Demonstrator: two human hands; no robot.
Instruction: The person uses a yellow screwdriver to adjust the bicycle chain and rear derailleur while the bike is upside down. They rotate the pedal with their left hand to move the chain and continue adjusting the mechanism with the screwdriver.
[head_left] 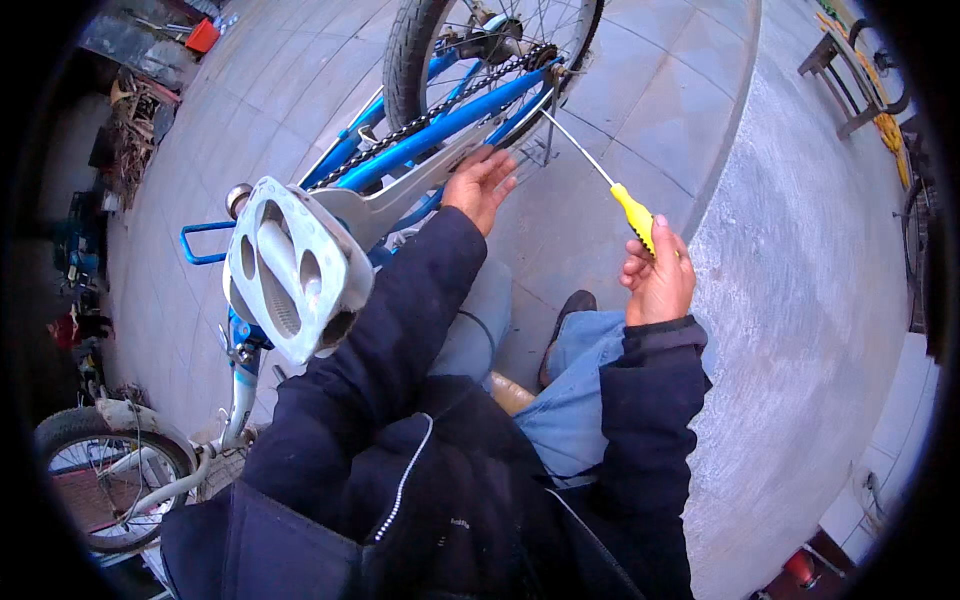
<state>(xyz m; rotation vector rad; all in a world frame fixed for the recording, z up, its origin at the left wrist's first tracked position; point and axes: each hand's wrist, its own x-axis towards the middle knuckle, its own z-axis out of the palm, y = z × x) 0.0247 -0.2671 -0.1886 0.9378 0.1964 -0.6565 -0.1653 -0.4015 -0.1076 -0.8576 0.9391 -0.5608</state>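
Note:
A blue bicycle frame (420,137) stretches from my left side to a spoked rear wheel (408,62) ahead of me. My right hand (660,281) is closed round the yellow handle of a screwdriver (634,214). Its long metal shaft points up and left, and the tip appears close to the frame end by the wheel hub. Palm up, my left hand (482,189) rests against the pale chain guard (397,200), fingers apart and holding nothing. The dark chain (395,134) runs above the guard. Nearest me is a large white pedal (300,268).
A front wheel (112,478) with a pale fork lies at the lower left. Grey tiles (285,95) cover the ground, beside a concrete strip (800,260) on the right. Firewood (135,135) is piled at the far left; a bench (842,85) stands at the upper right.

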